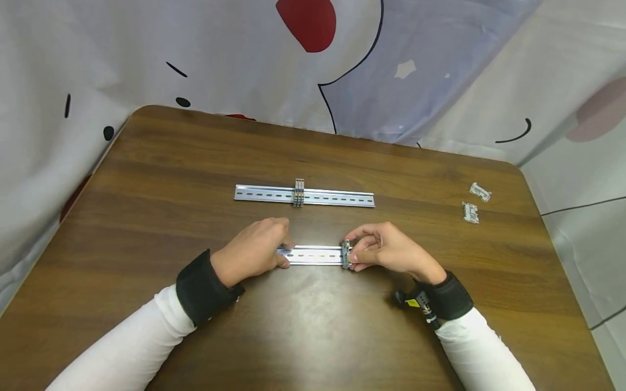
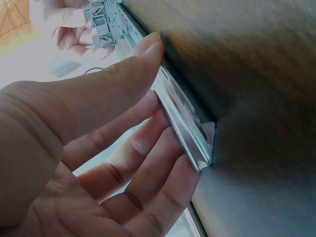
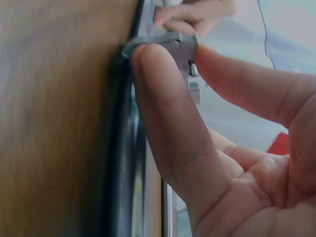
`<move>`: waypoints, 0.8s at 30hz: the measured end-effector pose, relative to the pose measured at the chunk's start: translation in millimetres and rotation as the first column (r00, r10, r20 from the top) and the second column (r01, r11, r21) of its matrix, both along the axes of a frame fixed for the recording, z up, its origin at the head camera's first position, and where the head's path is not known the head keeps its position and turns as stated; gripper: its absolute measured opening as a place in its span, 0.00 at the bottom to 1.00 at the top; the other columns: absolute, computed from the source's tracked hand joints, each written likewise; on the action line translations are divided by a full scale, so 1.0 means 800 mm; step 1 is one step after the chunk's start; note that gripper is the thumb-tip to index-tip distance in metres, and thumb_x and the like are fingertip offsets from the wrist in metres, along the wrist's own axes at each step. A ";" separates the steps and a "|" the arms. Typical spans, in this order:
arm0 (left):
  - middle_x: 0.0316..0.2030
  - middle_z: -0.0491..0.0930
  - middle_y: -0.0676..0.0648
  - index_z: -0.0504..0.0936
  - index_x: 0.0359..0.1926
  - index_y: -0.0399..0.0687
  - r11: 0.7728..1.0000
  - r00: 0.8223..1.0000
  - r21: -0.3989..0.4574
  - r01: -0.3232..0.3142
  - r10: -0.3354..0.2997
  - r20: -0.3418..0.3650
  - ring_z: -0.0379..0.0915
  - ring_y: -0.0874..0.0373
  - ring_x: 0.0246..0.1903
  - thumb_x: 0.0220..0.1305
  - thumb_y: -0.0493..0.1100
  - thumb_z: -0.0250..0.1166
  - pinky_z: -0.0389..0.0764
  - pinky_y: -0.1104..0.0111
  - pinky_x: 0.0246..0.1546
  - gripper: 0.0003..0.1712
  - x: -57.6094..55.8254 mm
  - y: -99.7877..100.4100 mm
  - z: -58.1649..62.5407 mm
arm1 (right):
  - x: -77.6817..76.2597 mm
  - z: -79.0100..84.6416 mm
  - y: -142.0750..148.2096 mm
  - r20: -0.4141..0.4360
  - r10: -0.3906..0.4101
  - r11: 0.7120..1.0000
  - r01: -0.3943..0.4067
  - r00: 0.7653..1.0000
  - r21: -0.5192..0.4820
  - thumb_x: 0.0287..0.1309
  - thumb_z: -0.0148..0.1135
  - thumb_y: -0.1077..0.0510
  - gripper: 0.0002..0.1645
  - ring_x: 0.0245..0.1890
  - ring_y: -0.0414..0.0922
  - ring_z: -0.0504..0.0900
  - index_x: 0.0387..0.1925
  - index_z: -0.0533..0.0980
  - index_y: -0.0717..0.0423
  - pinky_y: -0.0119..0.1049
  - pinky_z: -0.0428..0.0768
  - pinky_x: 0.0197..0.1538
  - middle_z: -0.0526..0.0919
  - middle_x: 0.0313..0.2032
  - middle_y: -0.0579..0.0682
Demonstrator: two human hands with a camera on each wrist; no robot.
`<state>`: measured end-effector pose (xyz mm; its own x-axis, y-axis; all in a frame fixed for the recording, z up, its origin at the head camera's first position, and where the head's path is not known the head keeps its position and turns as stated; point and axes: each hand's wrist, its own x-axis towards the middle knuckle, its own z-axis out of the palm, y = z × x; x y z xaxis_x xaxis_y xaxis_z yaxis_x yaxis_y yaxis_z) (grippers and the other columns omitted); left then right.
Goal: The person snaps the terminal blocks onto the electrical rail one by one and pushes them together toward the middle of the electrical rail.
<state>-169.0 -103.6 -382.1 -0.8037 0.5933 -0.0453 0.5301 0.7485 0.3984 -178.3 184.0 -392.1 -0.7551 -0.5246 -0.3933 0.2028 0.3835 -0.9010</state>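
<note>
Left hand (image 1: 255, 245) grips a rail (image 1: 315, 256) running sideways, right hand (image 1: 391, 251) pinches a terminal block (image 1: 345, 254) crosswise to it

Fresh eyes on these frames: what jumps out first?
Probably the two hands at mid-table: the left hand grips the near rail, while the right hand pinches a block against it. Behind them lies the far rail, with a cluster of blocks around its middle. Next, likely the big red patch on the cloth beyond the table.
</note>
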 end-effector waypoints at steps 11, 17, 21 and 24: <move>0.30 0.80 0.47 0.91 0.39 0.41 1.000 1.000 0.001 -0.003 0.003 0.003 0.78 0.53 0.31 0.44 0.42 0.81 0.78 0.66 0.32 0.18 -0.003 0.002 0.001 | 0.005 -0.002 -0.019 -0.062 -0.015 1.000 0.015 0.998 0.010 0.58 0.65 0.68 0.23 0.32 0.50 0.88 0.55 0.73 0.68 0.47 0.87 0.38 0.86 0.37 0.68; 0.30 0.80 0.48 0.91 0.37 0.41 1.000 1.000 0.010 0.004 -0.004 -0.013 0.79 0.54 0.31 0.43 0.42 0.81 0.79 0.66 0.32 0.18 0.000 0.000 -0.003 | 0.003 -0.003 -0.009 -0.145 0.021 0.997 -0.009 0.989 0.083 0.59 0.65 0.64 0.20 0.28 0.48 0.86 0.53 0.76 0.65 0.47 0.86 0.35 0.86 0.37 0.65; 0.29 0.80 0.48 0.91 0.36 0.42 1.000 0.999 0.013 0.019 -0.018 -0.031 0.79 0.55 0.30 0.42 0.43 0.81 0.78 0.66 0.31 0.17 0.000 -0.001 -0.005 | -0.002 -0.002 0.012 -0.256 -0.013 0.980 0.063 0.967 0.188 0.61 0.65 0.59 0.19 0.25 0.49 0.85 0.52 0.78 0.61 0.44 0.86 0.31 0.87 0.37 0.62; 0.28 0.79 0.48 0.92 0.36 0.42 1.000 0.999 0.010 0.021 -0.020 -0.028 0.76 0.57 0.27 0.42 0.43 0.81 0.76 0.68 0.28 0.18 -0.001 0.000 -0.005 | -0.008 -0.001 0.034 -0.387 -0.034 0.935 0.166 0.921 0.313 0.61 0.66 0.55 0.18 0.23 0.50 0.85 0.51 0.80 0.58 0.38 0.83 0.25 0.88 0.37 0.57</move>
<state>-169.9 -103.9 -386.1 -0.7922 0.6100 -0.0169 0.5563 0.7333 0.3910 -184.6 211.3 -392.5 -0.9210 -0.3262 -0.2131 -0.0661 0.6698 -0.7396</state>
